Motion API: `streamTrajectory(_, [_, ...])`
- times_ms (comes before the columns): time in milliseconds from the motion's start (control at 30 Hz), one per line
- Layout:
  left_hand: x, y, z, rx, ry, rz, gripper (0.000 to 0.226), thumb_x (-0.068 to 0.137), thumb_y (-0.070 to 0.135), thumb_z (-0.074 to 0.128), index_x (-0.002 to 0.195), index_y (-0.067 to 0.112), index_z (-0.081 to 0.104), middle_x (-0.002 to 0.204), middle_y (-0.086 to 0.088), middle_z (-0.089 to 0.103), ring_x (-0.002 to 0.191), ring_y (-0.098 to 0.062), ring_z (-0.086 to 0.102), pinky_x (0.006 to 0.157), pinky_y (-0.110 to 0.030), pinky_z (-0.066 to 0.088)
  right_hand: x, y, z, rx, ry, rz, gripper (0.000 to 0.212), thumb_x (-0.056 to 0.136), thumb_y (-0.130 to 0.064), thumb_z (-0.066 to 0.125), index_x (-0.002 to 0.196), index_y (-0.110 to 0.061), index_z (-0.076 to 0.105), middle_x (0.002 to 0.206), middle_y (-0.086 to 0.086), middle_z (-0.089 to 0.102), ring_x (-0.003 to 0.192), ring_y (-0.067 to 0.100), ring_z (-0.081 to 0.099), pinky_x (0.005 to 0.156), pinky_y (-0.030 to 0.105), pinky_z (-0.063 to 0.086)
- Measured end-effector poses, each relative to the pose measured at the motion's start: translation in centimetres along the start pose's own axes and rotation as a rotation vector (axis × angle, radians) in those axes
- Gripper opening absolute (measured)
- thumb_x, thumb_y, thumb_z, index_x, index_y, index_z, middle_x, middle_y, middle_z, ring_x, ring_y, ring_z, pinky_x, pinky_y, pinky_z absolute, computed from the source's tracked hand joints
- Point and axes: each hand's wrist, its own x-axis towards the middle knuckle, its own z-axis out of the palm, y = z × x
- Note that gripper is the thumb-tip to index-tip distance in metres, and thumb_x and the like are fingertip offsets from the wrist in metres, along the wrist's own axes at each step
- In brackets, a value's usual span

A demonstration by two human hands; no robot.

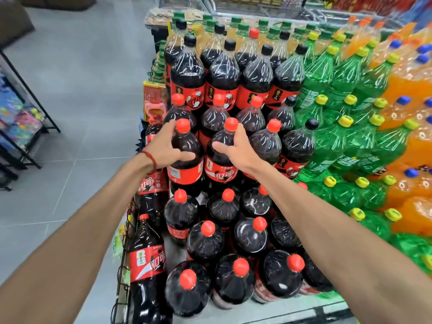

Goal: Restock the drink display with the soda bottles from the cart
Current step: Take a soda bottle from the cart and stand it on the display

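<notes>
A stepped drink display fills the middle and right of the view, with rows of dark cola bottles wearing red labels. My left hand grips the shoulder of a red-capped cola bottle in the middle tier. My right hand wraps the neck and shoulder of the neighbouring red-capped cola bottle. Both bottles stand upright among the others. More cola bottles stand on the lower tiers and higher ones with black caps at the back. The cart is out of view.
Green soda bottles with yellow caps and orange soda bottles stack to the right. A wire rack with cola bottles hangs on the display's left side. A black-framed shelf stands at left across the grey tiled floor.
</notes>
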Motion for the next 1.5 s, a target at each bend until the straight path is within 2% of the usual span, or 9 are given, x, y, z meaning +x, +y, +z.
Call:
streamTrajectory(133, [-0.9, 0.4, 0.3, 0.070, -0.018, 0.036, 0.093, 0.075, 0.027, 0.087, 0.149, 0.020, 0.031, 0.143, 0.000, 0.043, 0.132, -0.020, 0.039, 0.119, -0.046, 0.031, 0.0, 0.1, -0.1, 0.012, 0.009, 0.006, 0.061, 0.087, -0.020, 0.079, 0.134, -0.011, 0.042, 0.136, 0.007, 0.048, 0.129, 0.020, 0.046, 0.111, 0.038, 0.037])
streamTrajectory(233, [-1.6, 0.9, 3.2, 0.185, 0.293, -0.111, 0.114, 0.055, 0.061, 0.090, 0.144, 0.021, 0.030, 0.144, -0.005, 0.031, 0.137, -0.026, 0.029, 0.115, -0.050, 0.031, 0.0, 0.1, 0.0, 0.018, 0.013, 0.005, 0.062, 0.085, -0.023, 0.079, 0.133, -0.014, 0.043, 0.137, 0.006, 0.048, 0.130, 0.020, 0.045, 0.111, 0.039, 0.037])
streamTrajectory(367, [-1.2, 1.1, 4.4, 0.154, 0.544, -0.098, 0.092, 0.051, 0.058, 0.092, 0.119, 0.017, 0.044, 0.125, -0.004, 0.048, 0.120, -0.028, 0.047, 0.097, -0.046, 0.045, -0.1, 0.0, 0.1, 0.007, 0.004, -0.006, 0.063, 0.079, -0.037, 0.075, 0.130, -0.020, 0.041, 0.138, 0.006, 0.048, 0.132, 0.023, 0.045, 0.112, 0.043, 0.038])
streamTrajectory(600, [-1.0, 0.7, 0.3, -0.111, -0.009, 0.021, 0.080, 0.072, 0.012, 0.090, 0.136, 0.021, 0.043, 0.129, 0.007, 0.056, 0.120, -0.011, 0.053, 0.110, -0.036, 0.043, 0.1, 0.4, 0.4, 0.031, 0.035, 0.009, 0.066, 0.071, -0.048, 0.074, 0.125, -0.024, 0.044, 0.133, 0.005, 0.052, 0.128, 0.024, 0.050, 0.112, 0.052, 0.040])
streamTrajectory(700, [-1.3, 1.2, 0.4, -0.077, -0.041, 0.031, 0.083, 0.079, 0.010, 0.084, 0.145, 0.023, 0.036, 0.140, 0.004, 0.049, 0.129, -0.012, 0.044, 0.119, -0.043, 0.034, 0.1, 0.3, 0.4, 0.035, 0.032, 0.013, 0.070, 0.068, -0.053, 0.073, 0.124, -0.023, 0.044, 0.132, 0.005, 0.052, 0.129, 0.025, 0.049, 0.112, 0.053, 0.040])
streamTrajectory(833, [-1.7, 1.7, 4.1, 0.027, 0.367, -0.131, 0.107, 0.066, 0.051, 0.089, 0.147, 0.017, 0.027, 0.148, -0.007, 0.030, 0.140, -0.025, 0.027, 0.118, -0.051, 0.028, 0.0, 0.3, 0.4, 0.035, 0.036, 0.002, 0.071, 0.068, -0.053, 0.073, 0.126, -0.023, 0.045, 0.132, 0.004, 0.051, 0.129, 0.023, 0.048, 0.112, 0.051, 0.040])
streamTrajectory(967, [-1.1, 1.4, 5.7, 0.017, 0.608, -0.143, 0.084, 0.064, 0.056, 0.086, 0.121, 0.013, 0.042, 0.128, -0.006, 0.045, 0.124, -0.028, 0.041, 0.102, -0.048, 0.041, 0.0, 0.4, 0.5, 0.024, 0.037, 0.002, 0.069, 0.073, -0.048, 0.074, 0.129, -0.020, 0.045, 0.133, 0.005, 0.049, 0.130, 0.024, 0.046, 0.113, 0.051, 0.039])
streamTrajectory(1233, [-1.6, 1.0, 3.2, 0.089, 0.436, -0.023, 0.069, 0.068, 0.051, 0.088, 0.121, 0.023, 0.054, 0.126, 0.004, 0.062, 0.113, -0.015, 0.056, 0.093, -0.034, 0.042, 0.0, 0.5, 0.5, 0.043, 0.056, -0.024, 0.062, 0.074, -0.042, 0.076, 0.125, -0.024, 0.046, 0.133, 0.006, 0.052, 0.128, 0.021, 0.050, 0.112, 0.048, 0.041])
streamTrajectory(1500, [-0.4, 0.1, 0.0, -0.097, 0.054, 0.007, 0.084, 0.062, 0.046, 0.089, 0.138, 0.030, 0.056, 0.134, 0.008, 0.064, 0.128, -0.009, 0.058, 0.116, -0.044, 0.042, 0.2, 0.6, 0.6, 0.019, 0.056, -0.019, 0.061, 0.072, -0.047, 0.074, 0.121, -0.025, 0.046, 0.129, 0.005, 0.052, 0.126, 0.023, 0.050, 0.111, 0.050, 0.041])
